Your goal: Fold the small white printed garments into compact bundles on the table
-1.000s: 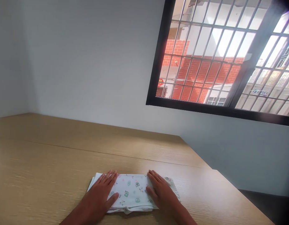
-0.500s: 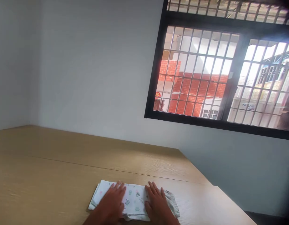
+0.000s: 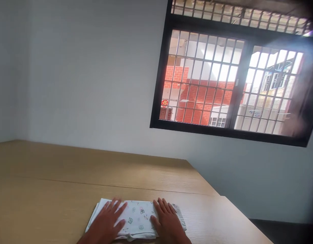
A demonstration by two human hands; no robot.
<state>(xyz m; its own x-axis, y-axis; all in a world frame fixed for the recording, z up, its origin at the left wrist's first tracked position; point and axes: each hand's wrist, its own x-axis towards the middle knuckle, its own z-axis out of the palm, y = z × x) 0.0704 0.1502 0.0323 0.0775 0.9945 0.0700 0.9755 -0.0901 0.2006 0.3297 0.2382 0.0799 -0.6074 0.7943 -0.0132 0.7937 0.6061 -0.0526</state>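
A folded white cloth [image 3: 136,218] with small animal prints in green, pink and black lies flat near the front of the wooden table; it looks like a garment, though its exact kind does not show. My left hand [image 3: 108,218] rests palm down on its left part, fingers spread. On its right part lies my right hand [image 3: 168,218], also flat, with the thumb held apart. Past the right hand a grey striped bit of the cloth sticks out. Neither hand grips anything.
The light wooden table [image 3: 57,162] reaches back to a pale wall [image 3: 90,74], with a seam running across it. Its right edge slants away toward the front. A barred window [image 3: 202,78] with a dark frame is at the upper right.
My left hand has slid left over the cloth and its fingers have spread wider. My right hand stays on the right part. The whole view has shifted slightly.
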